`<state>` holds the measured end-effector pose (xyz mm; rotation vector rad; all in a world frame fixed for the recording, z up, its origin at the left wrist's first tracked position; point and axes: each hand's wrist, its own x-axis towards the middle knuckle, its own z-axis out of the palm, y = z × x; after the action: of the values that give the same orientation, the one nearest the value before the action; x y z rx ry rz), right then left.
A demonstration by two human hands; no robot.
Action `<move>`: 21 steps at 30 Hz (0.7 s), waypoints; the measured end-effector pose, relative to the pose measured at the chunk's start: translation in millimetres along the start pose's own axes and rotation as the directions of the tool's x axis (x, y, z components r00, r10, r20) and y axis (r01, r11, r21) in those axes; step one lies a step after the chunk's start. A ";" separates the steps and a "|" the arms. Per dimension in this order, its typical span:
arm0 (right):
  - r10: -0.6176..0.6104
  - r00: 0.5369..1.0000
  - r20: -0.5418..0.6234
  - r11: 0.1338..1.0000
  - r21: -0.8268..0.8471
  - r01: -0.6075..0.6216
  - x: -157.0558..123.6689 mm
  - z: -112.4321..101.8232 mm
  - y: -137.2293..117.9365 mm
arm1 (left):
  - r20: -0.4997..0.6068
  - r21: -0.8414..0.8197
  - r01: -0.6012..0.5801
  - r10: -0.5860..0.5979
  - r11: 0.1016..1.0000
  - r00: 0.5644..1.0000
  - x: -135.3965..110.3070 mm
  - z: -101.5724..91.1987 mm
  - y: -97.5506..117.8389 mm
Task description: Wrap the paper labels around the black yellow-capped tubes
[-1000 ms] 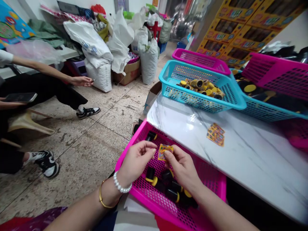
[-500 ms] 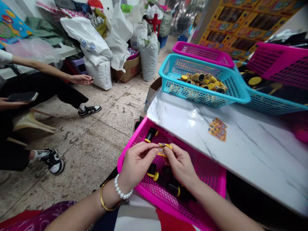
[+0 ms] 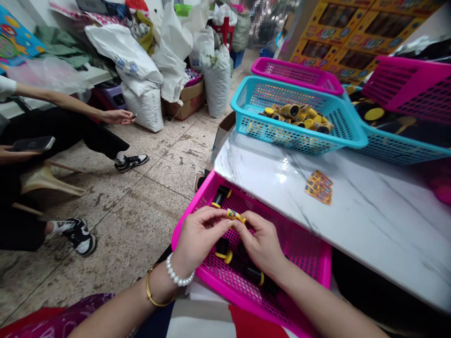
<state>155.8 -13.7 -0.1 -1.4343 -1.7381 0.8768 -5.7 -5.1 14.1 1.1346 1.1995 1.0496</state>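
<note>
Between both sets of fingertips is a small yellow printed sticker (image 3: 235, 216), curled into a narrow roll. My left hand (image 3: 200, 237), with a pearl bracelet and a gold bangle at the wrist, pinches its left end. The other end is pinched by my right hand (image 3: 262, 239). Both hands are above a pink plastic basket (image 3: 299, 244). In it lie several black cylinders with yellow rings, one black cylinder (image 3: 221, 196) near the far left corner and others partly covered by my hands.
Flat on the marble-patterned table (image 3: 268, 164) is a small stack of printed stickers (image 3: 319, 187). Behind it stands a blue basket (image 3: 299, 136) of yellow-and-black parts. Boxed sets (image 3: 334, 42) are stacked at the back. On the left a seated person holds a phone (image 3: 33, 143).
The sticker was flatter and folded before; now it is curled into a narrow roll. My right fingers have shifted slightly left, closer to the left hand.
</note>
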 end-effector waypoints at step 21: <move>0.103 0.817 0.568 0.832 -0.499 0.242 -12.4 -43.0 25.8 | 0.245 -0.327 0.444 -0.379 0.834 0.893 8.5 -2.8 -5.5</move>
<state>207.1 -19.3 -0.9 -1.5279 -2.6712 0.8575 -7.7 2.7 7.4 0.6102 0.9921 0.7829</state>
